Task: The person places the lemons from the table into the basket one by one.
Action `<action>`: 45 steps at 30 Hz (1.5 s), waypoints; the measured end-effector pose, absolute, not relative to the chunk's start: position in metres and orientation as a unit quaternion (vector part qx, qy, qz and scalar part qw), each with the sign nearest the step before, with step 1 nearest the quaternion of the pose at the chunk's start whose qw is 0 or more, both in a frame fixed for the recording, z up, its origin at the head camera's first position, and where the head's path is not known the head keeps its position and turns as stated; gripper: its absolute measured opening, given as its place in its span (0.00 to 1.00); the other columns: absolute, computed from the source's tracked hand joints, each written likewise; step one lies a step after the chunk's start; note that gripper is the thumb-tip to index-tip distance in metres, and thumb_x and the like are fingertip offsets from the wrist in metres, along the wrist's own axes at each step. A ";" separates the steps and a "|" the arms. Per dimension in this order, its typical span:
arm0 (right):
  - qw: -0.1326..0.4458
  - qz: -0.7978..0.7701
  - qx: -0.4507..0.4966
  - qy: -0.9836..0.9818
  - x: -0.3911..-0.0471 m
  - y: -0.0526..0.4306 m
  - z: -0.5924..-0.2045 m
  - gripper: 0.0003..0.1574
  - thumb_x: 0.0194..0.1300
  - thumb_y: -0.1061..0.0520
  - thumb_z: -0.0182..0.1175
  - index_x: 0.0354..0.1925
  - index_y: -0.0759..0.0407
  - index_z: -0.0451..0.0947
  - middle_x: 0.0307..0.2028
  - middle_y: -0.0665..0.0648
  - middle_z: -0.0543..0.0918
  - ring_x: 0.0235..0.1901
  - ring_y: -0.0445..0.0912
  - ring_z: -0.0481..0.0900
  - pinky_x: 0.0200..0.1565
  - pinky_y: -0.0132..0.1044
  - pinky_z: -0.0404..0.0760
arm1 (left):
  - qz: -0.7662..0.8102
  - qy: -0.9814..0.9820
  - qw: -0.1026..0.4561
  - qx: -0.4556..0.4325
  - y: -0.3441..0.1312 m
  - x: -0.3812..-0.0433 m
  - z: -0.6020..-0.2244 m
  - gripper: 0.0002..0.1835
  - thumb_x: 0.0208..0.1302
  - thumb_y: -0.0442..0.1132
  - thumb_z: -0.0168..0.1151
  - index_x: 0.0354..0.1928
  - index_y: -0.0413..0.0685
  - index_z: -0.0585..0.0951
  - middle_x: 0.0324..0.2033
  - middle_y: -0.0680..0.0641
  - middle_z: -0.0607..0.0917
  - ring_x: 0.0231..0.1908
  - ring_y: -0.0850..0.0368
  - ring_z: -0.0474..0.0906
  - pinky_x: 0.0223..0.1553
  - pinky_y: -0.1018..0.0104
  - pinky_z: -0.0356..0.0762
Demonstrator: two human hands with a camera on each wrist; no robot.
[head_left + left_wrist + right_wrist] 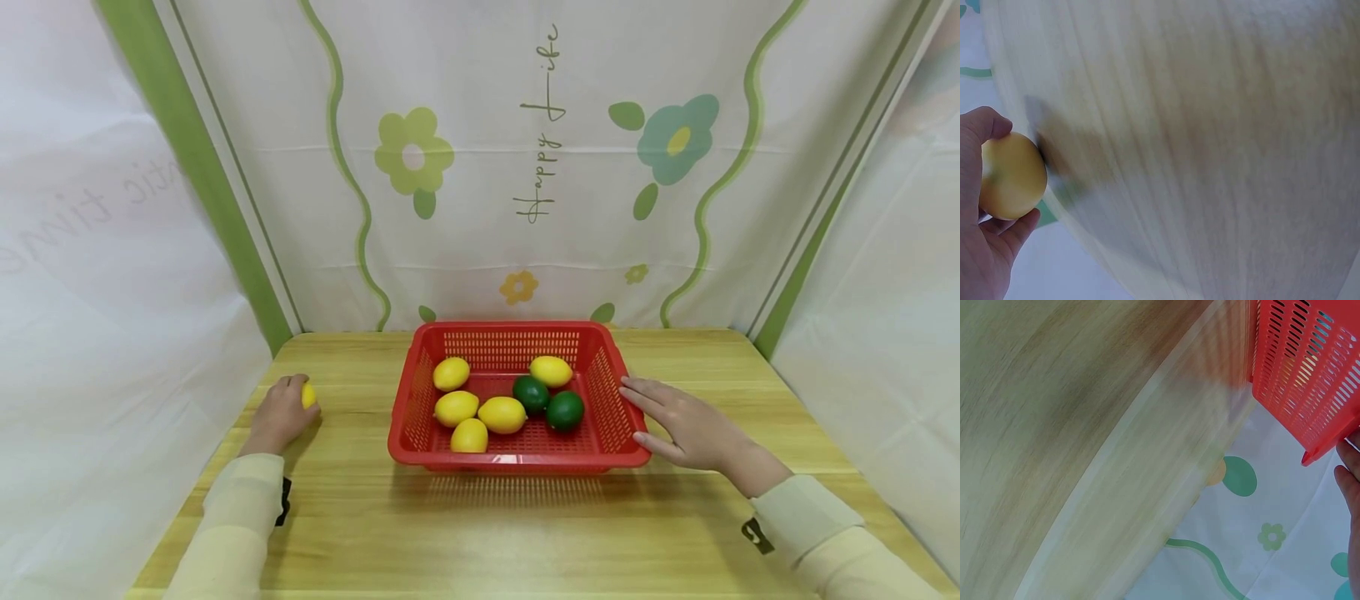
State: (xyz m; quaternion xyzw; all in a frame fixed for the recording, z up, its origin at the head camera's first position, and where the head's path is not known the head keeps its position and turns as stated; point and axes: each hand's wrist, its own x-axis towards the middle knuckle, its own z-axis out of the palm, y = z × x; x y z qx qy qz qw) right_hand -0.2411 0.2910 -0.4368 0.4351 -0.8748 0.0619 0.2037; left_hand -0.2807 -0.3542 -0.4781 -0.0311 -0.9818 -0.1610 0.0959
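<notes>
At the table's left side my left hand [283, 412] grips a yellow lemon [309, 395], mostly hidden behind the fingers in the head view. The left wrist view has the lemon [1015, 176] between thumb and fingers. My right hand [686, 425] touches the right rim of a red plastic basket [517, 460], its fingers extended. Inside the basket lie several yellow lemons [502, 415] on the left and in the middle, and another lemon [551, 372] at the back right. Two dark green fruits [565, 411], lemon-shaped or rounder, sit together right of centre.
The wooden table [495, 542] carries the basket near its middle. White printed curtain [465, 250] hangs behind the table's far edge and along both sides. A dark strap piece [757, 535] shows at the right sleeve.
</notes>
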 end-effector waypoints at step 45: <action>0.210 0.057 0.438 -0.872 -0.242 0.292 -0.436 0.40 0.59 0.43 0.66 0.61 0.66 0.74 0.62 0.62 0.73 0.59 0.56 0.72 0.52 0.54 0.77 | -0.027 -0.927 0.285 -0.240 -0.349 -0.280 -0.458 0.29 0.44 0.29 0.71 0.50 0.25 0.73 0.47 0.23 0.75 0.48 0.27 0.73 0.47 0.39 0.75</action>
